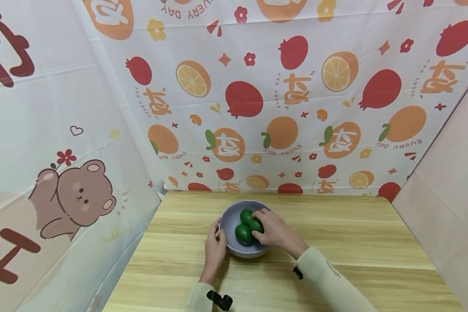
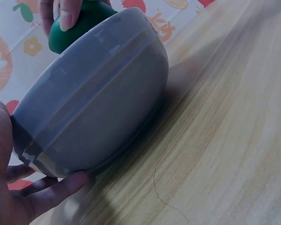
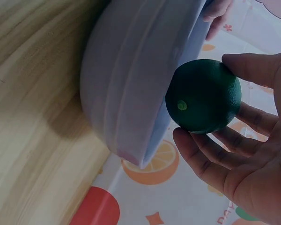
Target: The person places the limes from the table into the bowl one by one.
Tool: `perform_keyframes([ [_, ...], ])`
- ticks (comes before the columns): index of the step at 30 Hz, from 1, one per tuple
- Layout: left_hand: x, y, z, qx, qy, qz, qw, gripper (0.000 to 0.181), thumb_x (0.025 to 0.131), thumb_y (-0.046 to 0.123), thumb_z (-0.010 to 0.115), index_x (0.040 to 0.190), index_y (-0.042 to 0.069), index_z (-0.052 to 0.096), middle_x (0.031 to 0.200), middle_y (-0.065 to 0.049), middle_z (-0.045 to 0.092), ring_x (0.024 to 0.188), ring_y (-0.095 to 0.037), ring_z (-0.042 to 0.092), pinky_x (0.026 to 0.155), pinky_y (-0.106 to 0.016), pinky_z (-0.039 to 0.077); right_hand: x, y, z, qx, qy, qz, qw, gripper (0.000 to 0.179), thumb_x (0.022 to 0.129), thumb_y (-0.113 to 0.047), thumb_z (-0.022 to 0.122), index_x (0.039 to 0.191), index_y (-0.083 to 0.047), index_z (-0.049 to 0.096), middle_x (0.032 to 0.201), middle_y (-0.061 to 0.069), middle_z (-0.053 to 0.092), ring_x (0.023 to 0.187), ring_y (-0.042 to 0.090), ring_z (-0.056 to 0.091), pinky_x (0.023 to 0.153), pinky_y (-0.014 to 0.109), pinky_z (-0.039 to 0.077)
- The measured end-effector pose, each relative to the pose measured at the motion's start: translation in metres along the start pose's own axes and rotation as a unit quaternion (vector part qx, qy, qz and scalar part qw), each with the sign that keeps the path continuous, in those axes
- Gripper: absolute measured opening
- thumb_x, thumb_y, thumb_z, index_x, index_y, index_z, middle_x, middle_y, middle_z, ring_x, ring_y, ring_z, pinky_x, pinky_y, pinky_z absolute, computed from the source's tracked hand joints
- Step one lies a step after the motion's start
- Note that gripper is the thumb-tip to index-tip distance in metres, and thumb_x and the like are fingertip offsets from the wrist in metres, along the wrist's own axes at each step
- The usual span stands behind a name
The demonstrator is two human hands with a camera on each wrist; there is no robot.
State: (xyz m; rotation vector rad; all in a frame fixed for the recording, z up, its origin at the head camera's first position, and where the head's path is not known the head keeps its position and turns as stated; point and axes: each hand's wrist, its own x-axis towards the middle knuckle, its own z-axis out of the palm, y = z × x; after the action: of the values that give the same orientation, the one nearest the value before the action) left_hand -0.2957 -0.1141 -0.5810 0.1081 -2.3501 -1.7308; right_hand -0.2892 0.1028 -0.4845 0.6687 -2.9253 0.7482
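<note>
A round grey-purple bowl (image 1: 231,219) stands on the wooden table, with two green limes, one in front (image 1: 243,235) and one behind (image 1: 246,216), lying inside it. My right hand (image 1: 274,230) reaches over the bowl's right side and pinches another lime (image 3: 203,96) between thumb and fingers. In the right wrist view, that lime shows a pale stem scar and overlaps the bowl's rim. On the left, my left hand (image 1: 215,248) holds the bowl by its outer wall; the left wrist view has its fingers (image 2: 61,192) curled low beneath the bowl's side.
The light wooden table (image 1: 335,234) extends to both sides of the bowl. A fruit-printed cloth (image 1: 242,143) hangs behind it, a bear-printed cloth (image 1: 82,195) at the left and a plain pale one (image 1: 452,186) at the right.
</note>
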Motion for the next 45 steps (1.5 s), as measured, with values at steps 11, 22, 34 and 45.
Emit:
perform_keyframes([
  [11,0.003,0.002,0.000,-0.009,-0.002,-0.001,1.0000,0.044,0.105,0.014,0.048,0.149,0.019,0.050,0.148,-0.028,0.052,0.118,-0.041,0.067,0.078,-0.036,0.063,0.000,0.005,0.009,0.004,-0.016,-0.010,0.9998,0.048,0.089,-0.027,0.076,0.131,-0.009,0.062,0.124,0.010,0.064,0.103,0.019,0.060,0.090,0.043,0.056],
  [22,0.002,0.003,0.001,-0.008,0.003,0.006,0.9999,0.044,0.104,0.012,0.049,0.148,0.017,0.052,0.146,-0.029,0.054,0.117,-0.041,0.068,0.083,-0.040,0.063,0.000,0.006,0.017,0.008,-0.031,-0.006,0.9995,0.048,0.087,-0.026,0.077,0.130,-0.011,0.063,0.126,0.010,0.063,0.107,0.020,0.061,0.094,0.044,0.056],
  [34,0.002,0.004,0.002,-0.011,-0.003,0.003,0.9999,0.045,0.105,0.014,0.048,0.149,0.018,0.050,0.148,-0.028,0.053,0.120,-0.041,0.066,0.078,-0.035,0.063,0.000,0.011,0.025,0.007,-0.045,-0.017,0.9988,0.043,0.084,-0.026,0.078,0.123,-0.012,0.064,0.118,0.008,0.064,0.101,0.019,0.059,0.090,0.042,0.056],
  [45,0.000,0.003,-0.001,-0.013,-0.004,-0.002,0.9999,0.045,0.105,0.014,0.048,0.149,0.019,0.050,0.147,-0.027,0.054,0.118,-0.041,0.067,0.077,-0.034,0.062,-0.002,0.011,0.031,0.009,-0.046,-0.008,0.9989,0.042,0.085,-0.027,0.077,0.123,-0.013,0.064,0.123,0.008,0.064,0.107,0.021,0.059,0.095,0.045,0.055],
])
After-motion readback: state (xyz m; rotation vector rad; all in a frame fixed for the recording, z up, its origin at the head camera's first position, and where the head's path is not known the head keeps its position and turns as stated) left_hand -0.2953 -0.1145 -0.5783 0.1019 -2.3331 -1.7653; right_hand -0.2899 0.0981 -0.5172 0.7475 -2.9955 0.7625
